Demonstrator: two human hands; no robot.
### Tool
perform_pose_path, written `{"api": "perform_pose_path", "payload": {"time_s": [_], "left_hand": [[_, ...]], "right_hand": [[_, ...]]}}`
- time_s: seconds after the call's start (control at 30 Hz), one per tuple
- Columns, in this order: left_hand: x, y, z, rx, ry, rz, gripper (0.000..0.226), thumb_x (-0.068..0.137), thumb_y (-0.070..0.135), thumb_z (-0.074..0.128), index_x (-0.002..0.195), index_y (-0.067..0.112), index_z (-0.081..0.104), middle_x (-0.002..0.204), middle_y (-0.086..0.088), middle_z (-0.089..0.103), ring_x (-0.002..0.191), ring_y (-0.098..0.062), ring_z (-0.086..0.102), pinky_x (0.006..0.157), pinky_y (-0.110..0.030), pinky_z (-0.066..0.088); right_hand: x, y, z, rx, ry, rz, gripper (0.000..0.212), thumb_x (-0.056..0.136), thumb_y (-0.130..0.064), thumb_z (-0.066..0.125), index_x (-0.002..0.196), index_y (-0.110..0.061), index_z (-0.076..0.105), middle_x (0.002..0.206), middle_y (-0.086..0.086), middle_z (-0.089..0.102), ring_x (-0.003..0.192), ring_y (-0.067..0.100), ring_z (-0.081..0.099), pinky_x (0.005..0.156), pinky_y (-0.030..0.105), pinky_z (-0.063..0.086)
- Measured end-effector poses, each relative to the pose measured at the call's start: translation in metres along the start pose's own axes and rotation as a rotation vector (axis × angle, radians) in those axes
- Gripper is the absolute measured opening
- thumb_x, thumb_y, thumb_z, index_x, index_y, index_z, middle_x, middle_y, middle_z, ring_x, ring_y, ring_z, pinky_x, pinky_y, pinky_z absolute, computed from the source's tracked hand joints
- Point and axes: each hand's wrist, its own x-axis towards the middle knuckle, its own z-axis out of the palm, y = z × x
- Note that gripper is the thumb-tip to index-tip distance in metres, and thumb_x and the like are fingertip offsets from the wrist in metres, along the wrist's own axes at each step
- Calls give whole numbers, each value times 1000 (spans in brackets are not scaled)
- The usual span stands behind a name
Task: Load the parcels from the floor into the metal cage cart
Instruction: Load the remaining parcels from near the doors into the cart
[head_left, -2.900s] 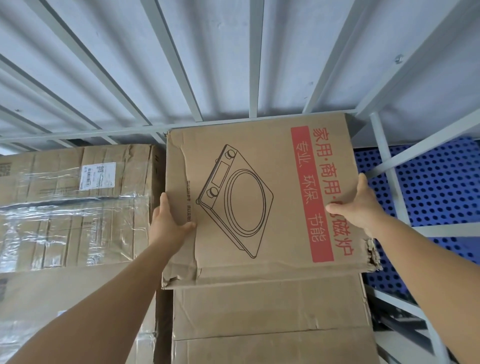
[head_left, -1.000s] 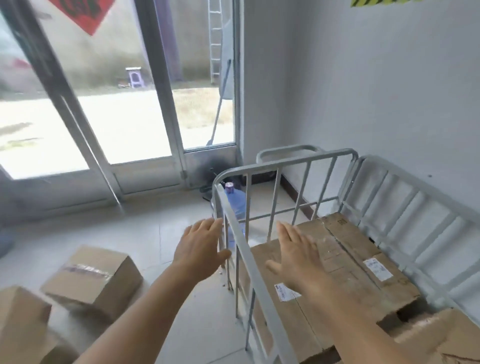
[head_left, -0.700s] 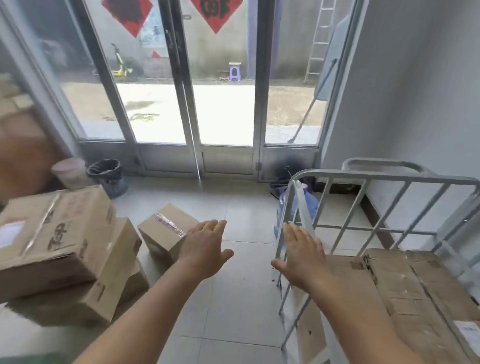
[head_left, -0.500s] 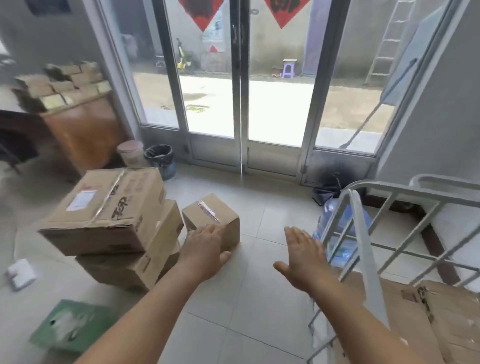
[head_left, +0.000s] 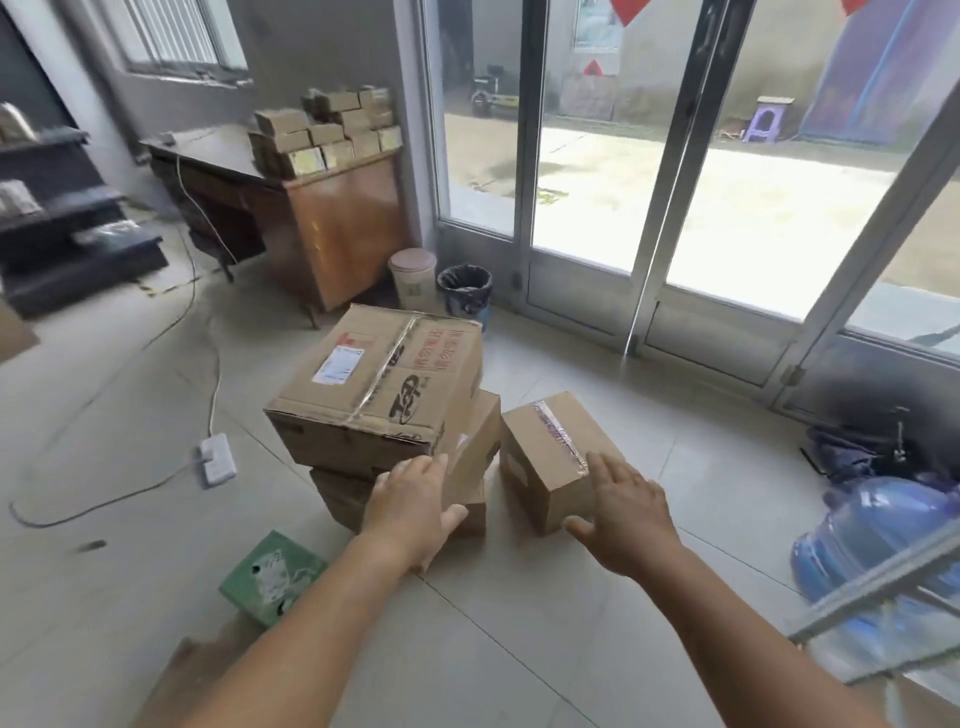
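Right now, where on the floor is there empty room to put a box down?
Bare tile lies between the small taped cardboard box and the glass doors, and left of the stacked brown cartons, out to the white power strip. It is crowded near the open left hand and right hand, where the green packet also lies.

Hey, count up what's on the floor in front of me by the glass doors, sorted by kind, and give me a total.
Cardboard parcels: 3, a large top box stacked on a lower box, and a small taped box beside them
Bins: 2, one pale lidded, one black-lined
Water jugs: 1
Green packets: 1
Total: 7
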Motion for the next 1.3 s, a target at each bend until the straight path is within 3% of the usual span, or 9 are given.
{"api": "perform_pose_path", "payload": {"time_s": [0.47, 0.83, 1.3], "left_hand": [[97, -136, -2, -98, 6, -362, 73, 95, 46, 49, 153, 16, 16, 156, -4, 28, 141, -23, 29, 113, -38, 27], [237, -168, 30, -306, -72, -781, 80, 95, 48, 48, 155, 14, 8, 159, -8, 22, 143, -27, 26, 115, -41, 28], [351, -206, 94, -612, 34, -1273, 101, 90, 42, 61, 153, 8, -10, 162, -8, -3, 145, -31, 24, 110, -42, 33]], "right_hand": [[186, -114, 2, 21, -77, -181, 87, 92, -49, 55, 156, -19, 4, 164, 1, 9, 150, 23, 11, 120, 45, 12], [417, -145, 10, -23, -190, -362, 90, 89, -49, 62, 155, -16, 11, 160, 4, 22, 147, 26, 22, 118, 47, 18], [638, -202, 77, -84, -302, -428, 101, 83, -49, 69, 156, -16, 7, 161, 6, 18, 146, 29, 21, 117, 49, 23]]}}
